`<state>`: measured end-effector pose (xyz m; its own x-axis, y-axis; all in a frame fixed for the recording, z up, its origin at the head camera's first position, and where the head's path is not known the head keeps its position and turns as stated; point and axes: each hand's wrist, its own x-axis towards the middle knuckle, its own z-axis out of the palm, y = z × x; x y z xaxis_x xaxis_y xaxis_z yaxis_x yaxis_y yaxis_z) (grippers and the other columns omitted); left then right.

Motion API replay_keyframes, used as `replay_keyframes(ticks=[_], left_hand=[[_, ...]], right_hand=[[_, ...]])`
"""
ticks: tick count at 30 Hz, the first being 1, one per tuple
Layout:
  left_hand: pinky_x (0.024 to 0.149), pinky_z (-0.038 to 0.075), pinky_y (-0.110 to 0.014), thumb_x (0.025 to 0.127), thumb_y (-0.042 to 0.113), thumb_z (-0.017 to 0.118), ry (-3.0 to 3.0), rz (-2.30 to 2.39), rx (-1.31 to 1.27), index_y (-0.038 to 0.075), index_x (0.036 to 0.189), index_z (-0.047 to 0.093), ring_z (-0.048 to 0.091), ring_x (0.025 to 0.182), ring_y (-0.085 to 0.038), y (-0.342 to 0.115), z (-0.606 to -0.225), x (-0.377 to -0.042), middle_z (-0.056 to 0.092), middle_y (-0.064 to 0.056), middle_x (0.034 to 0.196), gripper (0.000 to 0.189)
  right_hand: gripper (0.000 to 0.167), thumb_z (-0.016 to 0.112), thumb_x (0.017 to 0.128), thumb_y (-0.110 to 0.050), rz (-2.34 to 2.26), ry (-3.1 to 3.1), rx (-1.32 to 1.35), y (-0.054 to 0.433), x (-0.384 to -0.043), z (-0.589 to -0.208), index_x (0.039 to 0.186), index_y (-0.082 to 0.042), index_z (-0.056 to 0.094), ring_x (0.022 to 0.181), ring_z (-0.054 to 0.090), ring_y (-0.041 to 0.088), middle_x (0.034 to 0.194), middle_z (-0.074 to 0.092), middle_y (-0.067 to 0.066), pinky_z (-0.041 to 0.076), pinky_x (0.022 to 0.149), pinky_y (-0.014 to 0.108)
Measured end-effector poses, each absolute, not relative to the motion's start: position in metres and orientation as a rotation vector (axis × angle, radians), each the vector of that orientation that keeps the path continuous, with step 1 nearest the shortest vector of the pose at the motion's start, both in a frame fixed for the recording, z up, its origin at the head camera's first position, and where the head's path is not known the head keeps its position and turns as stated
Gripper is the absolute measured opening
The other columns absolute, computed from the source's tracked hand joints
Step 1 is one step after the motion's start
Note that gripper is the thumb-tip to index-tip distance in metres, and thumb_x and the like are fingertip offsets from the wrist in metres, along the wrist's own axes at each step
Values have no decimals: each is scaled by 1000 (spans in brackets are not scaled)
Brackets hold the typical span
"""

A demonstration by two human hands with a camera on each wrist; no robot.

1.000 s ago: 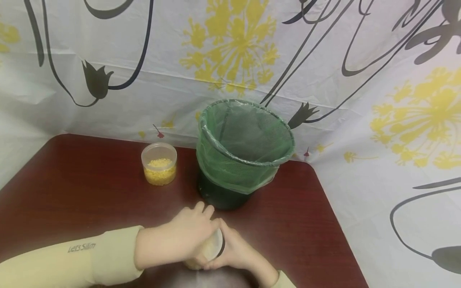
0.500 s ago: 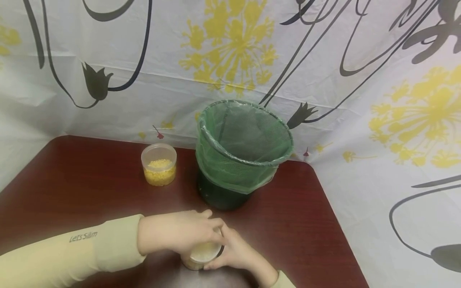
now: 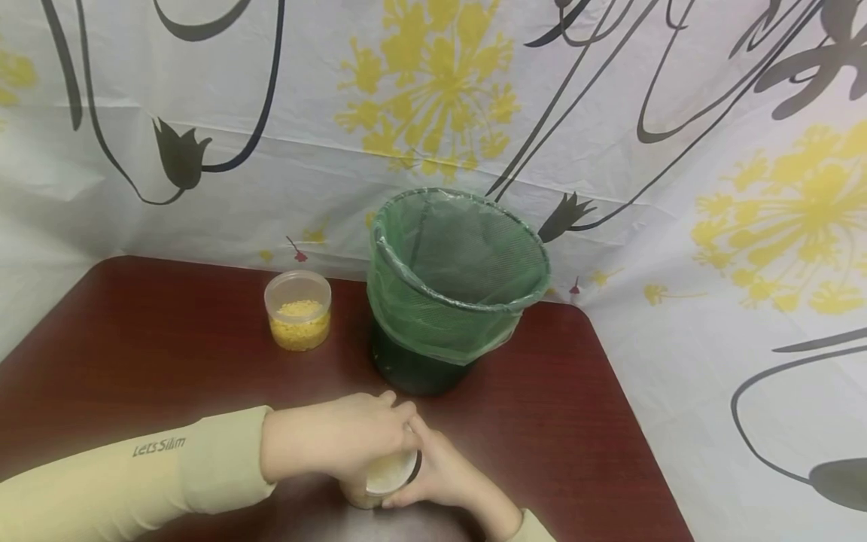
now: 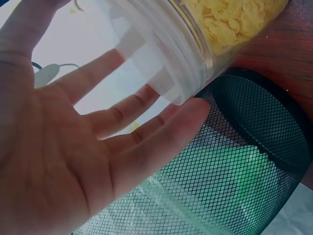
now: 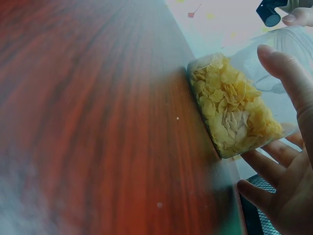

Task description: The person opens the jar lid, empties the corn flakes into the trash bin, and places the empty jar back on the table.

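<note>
A clear plastic jar [image 5: 227, 105] of pale yellow flakes stands near the table's front in the head view, a translucent white lid [image 3: 391, 474] on top. My left hand [image 3: 355, 436] reaches over it and holds the lid by the rim. In the left wrist view its fingers [image 4: 120, 110] spread round the lid's edge. Gripping the jar's side from the right is my right hand [image 3: 443, 476]. In the right wrist view the thumb [image 5: 286, 73] lies along one wall and the fingers are on the opposite side. The left hand hides much of the jar in the head view.
An uncovered clear tub [image 3: 298, 293] of small yellow pieces stands at the back left of the dark red table [image 3: 183, 331]. Beyond my hands is a dark mesh bin [image 3: 420, 373] with a green bag [image 3: 433, 324] over its rim. A patterned curtain [image 3: 257, 203] hangs behind.
My left hand has turned over the lid, its raised fingers coming down toward the right, so more of the lid shows. My right hand and the jar stay nearly in place.
</note>
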<state>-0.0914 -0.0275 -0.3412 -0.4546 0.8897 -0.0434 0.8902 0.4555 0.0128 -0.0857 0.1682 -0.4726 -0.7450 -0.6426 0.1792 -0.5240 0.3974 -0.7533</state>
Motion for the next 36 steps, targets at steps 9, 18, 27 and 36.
replay_keyframes(ticks=[9,18,27,36], left_hand=[[51,40,-27,43,49,88,2701,-47,1534,25,95,63,45,72,-15,-25,-342,-91,45,4,84,62],[52,45,-30,43,55,84,2816,-53,1434,15,94,61,50,67,-17,-22,-345,-90,46,0,80,69],[50,47,-31,49,59,78,2903,100,1325,12,90,61,52,60,-16,-22,-343,-94,47,0,75,65],[51,47,-32,52,55,77,2905,275,1254,12,90,61,52,60,-16,-30,-341,-96,49,-1,77,60]], right_hand=[[100,91,61,-37,-1269,2493,-1043,168,-88,-473,140,-24,32,105,55,9,126,52,-7,45,90,29],[91,93,59,-32,-1290,2494,-958,168,-85,-469,131,-22,38,101,56,9,119,56,-4,47,87,28],[105,93,58,-28,-1364,2442,-1006,170,-87,-476,142,-22,29,101,59,10,120,58,-4,50,85,28],[110,92,60,-30,-1347,2459,-1000,170,-86,-476,147,-20,26,108,57,12,126,56,-2,47,91,31]])
